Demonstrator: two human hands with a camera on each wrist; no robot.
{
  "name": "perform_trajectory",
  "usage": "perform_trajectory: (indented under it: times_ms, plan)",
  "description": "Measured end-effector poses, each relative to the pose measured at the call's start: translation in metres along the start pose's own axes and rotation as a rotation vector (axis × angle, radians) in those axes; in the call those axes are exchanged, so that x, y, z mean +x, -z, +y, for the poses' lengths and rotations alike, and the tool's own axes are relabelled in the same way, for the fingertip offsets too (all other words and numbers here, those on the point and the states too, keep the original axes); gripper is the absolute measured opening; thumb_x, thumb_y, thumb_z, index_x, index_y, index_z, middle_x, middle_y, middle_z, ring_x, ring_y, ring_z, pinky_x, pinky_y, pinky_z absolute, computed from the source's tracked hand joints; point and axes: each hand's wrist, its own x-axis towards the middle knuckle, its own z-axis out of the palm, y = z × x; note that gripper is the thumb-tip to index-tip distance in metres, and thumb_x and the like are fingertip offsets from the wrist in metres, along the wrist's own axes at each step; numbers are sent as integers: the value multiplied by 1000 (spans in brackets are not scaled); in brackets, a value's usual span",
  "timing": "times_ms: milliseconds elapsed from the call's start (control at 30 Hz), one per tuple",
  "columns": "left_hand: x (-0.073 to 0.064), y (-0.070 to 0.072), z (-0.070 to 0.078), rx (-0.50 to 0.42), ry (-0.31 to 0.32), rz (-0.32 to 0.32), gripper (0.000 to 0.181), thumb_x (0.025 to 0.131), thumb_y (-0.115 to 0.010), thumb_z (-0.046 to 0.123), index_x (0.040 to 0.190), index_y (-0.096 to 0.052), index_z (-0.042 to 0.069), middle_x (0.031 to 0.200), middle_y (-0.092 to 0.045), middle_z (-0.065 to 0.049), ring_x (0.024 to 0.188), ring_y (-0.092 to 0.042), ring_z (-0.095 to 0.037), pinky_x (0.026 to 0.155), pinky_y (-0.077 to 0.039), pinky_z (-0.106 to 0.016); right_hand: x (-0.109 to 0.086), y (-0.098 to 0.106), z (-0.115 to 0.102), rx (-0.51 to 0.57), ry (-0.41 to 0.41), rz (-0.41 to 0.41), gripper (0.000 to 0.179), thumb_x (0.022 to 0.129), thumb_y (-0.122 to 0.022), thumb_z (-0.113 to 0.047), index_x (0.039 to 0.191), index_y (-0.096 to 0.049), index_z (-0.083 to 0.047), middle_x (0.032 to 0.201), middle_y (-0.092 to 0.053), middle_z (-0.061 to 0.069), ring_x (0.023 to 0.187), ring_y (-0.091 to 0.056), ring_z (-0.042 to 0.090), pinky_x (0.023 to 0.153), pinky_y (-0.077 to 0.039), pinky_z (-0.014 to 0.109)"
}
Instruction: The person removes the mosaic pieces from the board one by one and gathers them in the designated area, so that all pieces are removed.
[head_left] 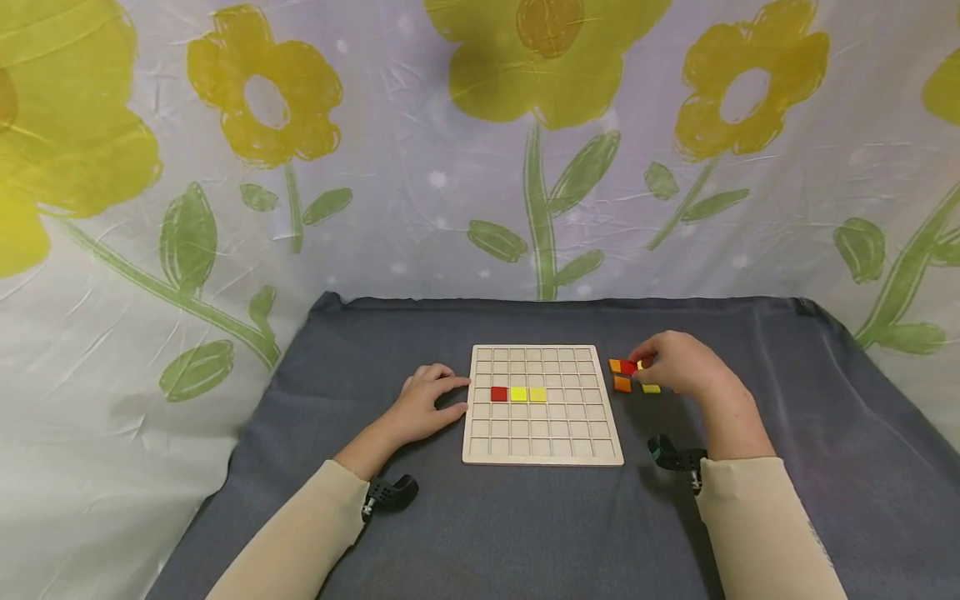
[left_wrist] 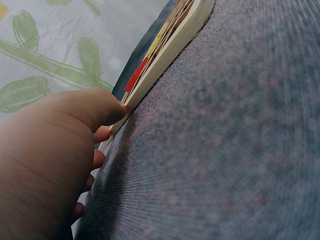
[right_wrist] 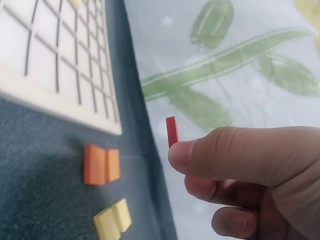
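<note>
A pale wooden grid board [head_left: 555, 459] lies on the dark cloth. One row of it carries a red tile [head_left: 498, 394] with two yellow tiles [head_left: 528, 394] to its right. My left hand [head_left: 426, 404] lies at the board's left edge, thumb and fingertips touching the rim, fingers loosely extended. Beyond the board's right side, my right hand [head_left: 686, 367] pinches a small red square tile [right_wrist: 172, 131] between thumb and fingers, above the loose tiles. Orange tiles [right_wrist: 95, 165] and yellow tiles [right_wrist: 107, 223] lie below that hand, partly hidden by it in the head view.
Dark grey cloth [head_left: 525, 533] covers the table. Behind it hangs a pale curtain [head_left: 390, 208] printed with yellow flowers. A black wrist mount [head_left: 393, 493] sits on the left forearm and another mount [head_left: 675, 456] on the right, both low over the cloth.
</note>
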Motion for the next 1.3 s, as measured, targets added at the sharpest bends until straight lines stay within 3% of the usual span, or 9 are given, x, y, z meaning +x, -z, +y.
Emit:
perform_trajectory:
  times_ms: [233, 500, 867, 1300]
  plan:
    - [1, 0, 0, 9, 4, -6, 45, 98, -71, 34, 140, -66, 17, 124, -56, -5, 124, -44, -30, 100, -35, -52, 7, -8, 11, -4, 28, -59, 24, 90, -75, -12, 113, -77, -2, 107, -71, 13, 87, -63, 24, 77, -53, 43]
    - [0, 2, 0, 6, 5, -6, 46, 98, -71, 34, 140, -66, 17, 125, -56, -5, 123, -44, -29, 100, -35, -52, 13, -16, 18, -4, 87, -99, 18, 83, -78, -11, 100, -78, -3, 87, -64, 4, 79, -55, 21, 71, -47, 37]
    - [1, 1, -1, 13, 20, -26, 46, 99, -70, 36, 141, -65, 18, 126, -55, -4, 125, -43, -28, 101, -34, -51, 16, -27, 22, -1, -11, -178, 18, 83, -81, -11, 101, -79, -7, 108, -68, 9, 95, -59, 27, 85, -51, 47]
    - [1, 1, -2, 7, 21, -32, 46, 99, -69, 36, 141, -65, 18, 126, -54, -4, 126, -43, -29, 101, -33, -50, 10, -18, 19, 28, -8, -151, 25, 84, -83, -19, 106, -79, -8, 112, -67, 12, 98, -60, 28, 86, -51, 48]
